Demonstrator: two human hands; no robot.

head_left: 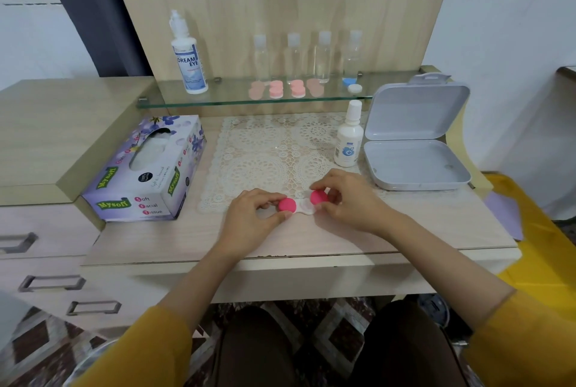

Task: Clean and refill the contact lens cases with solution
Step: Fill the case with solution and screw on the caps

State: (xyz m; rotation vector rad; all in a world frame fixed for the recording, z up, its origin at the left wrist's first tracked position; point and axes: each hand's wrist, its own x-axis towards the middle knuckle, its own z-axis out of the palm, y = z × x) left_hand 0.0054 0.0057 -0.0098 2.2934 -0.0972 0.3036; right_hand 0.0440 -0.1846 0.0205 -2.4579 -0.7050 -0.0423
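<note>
White lens case (304,207) bears two pink caps (287,205).

Left hand (252,215) pinches left cap (287,205); right hand (346,199) pinches right cap (318,197), seemingly lifted.

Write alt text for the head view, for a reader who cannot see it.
The left hand pinches the left pink cap of a white contact lens case; the right hand pinches the tilted right pink cap. A tissue box lies left, a small solution bottle stands right.
</note>
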